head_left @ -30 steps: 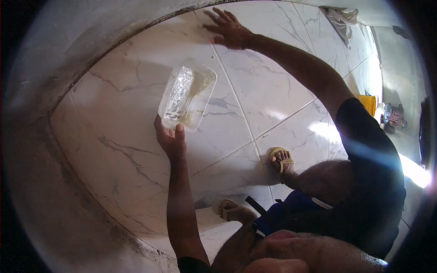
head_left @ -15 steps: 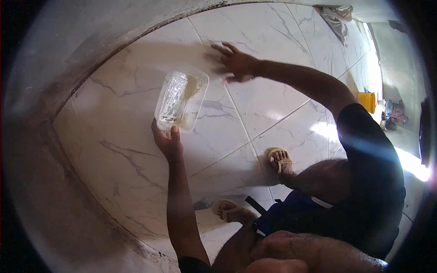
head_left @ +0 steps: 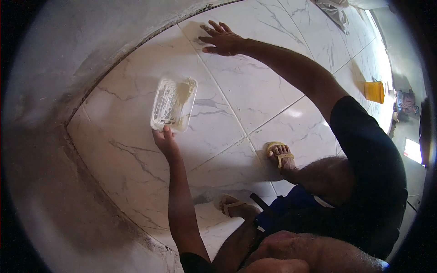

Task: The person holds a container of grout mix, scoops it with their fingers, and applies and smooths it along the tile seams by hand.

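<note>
My left hand (head_left: 167, 141) grips the near end of a clear plastic tub (head_left: 190, 107), thumb over its rim. Whitish paste is smeared over the tub's bottom and inner walls. Farther off, my right hand (head_left: 221, 40) is stretched over the floor tiles near the far wall, fingers spread, holding nothing that I can see. Its fingertips are close to a tile joint (head_left: 202, 59); whether they touch the floor, I cannot tell.
White marble-patterned tiles (head_left: 255, 82) cover the floor. A rough grey wall (head_left: 91, 50) curves along the left and far side. At the right stand a yellow bucket (head_left: 374, 92) and, farther up, a grey cloth or sack (head_left: 334, 11). My sandalled feet (head_left: 283, 157) are below.
My right hand has moved farther away toward the far wall, its fingers now spread. The tub in my left hand has shifted slightly left, its inside facing more toward me.
</note>
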Demonstrator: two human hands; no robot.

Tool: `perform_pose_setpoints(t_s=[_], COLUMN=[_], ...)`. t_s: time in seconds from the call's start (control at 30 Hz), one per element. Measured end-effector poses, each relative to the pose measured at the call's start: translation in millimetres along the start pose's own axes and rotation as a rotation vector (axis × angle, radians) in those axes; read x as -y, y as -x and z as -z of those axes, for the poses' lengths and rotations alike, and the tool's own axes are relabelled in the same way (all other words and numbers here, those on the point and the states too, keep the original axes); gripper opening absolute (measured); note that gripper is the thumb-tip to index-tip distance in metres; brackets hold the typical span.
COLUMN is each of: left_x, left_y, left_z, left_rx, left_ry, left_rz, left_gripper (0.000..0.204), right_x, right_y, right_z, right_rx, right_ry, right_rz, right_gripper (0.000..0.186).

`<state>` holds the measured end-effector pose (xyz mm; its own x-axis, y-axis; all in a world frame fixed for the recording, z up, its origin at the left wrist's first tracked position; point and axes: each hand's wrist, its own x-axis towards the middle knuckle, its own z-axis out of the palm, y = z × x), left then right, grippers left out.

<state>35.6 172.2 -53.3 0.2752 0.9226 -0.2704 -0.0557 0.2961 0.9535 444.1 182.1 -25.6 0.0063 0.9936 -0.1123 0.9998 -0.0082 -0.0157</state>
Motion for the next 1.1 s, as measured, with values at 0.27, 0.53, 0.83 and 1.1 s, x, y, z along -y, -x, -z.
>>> perform_pose_setpoints(t_s=[0.27,0.53,0.83,1.1], left_x=[-55.5,-98.7,-129.8,-124.3], left_y=[21.8,37.2,92.3,90.4], left_z=[-37.5,-65.1,-93.0,-92.9], left_rx=[-0.152,0.004,0.115,0.057], left_ry=[-0.053,-0.116,-0.125,-0.102], left_rz=[0.285,0.160,-0.013,-0.021], left_gripper=[0.051,0.058,0.065,0.064], right_x=[-8.4,79.4,120.7,97.1], right_y=[78.0,68.8,75.0,74.6], right_z=[32.9,141.6,143.4,140.6], right_rx=[0.157,0.618,0.641,0.662], right_ry=[-0.142,-0.458,-0.356,-1.114], right_rz=[0.415,0.083,0.107,-0.123], right_gripper=[0.051,0.069,0.073,0.056])
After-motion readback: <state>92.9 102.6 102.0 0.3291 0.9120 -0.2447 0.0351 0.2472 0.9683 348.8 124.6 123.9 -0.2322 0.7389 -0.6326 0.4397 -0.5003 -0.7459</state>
